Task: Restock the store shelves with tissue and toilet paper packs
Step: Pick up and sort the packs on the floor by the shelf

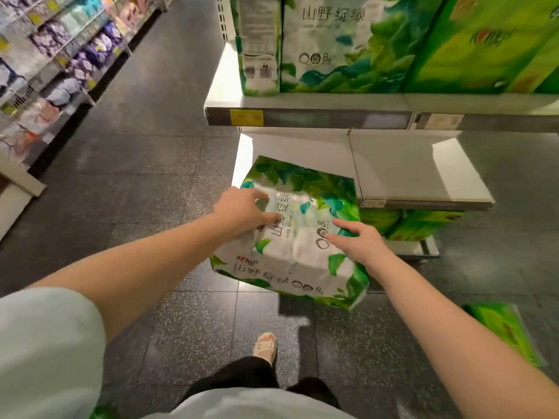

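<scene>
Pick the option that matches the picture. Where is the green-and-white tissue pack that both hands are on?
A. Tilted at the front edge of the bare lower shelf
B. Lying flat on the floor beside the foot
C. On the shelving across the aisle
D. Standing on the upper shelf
A: the tissue pack leans at the lower shelf edge, left hand and right hand on it.

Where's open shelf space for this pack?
The middle white shelf is bare right of the tilted pack both hands hold. The top shelf is crowded with green packs; only its left corner is free.
</scene>
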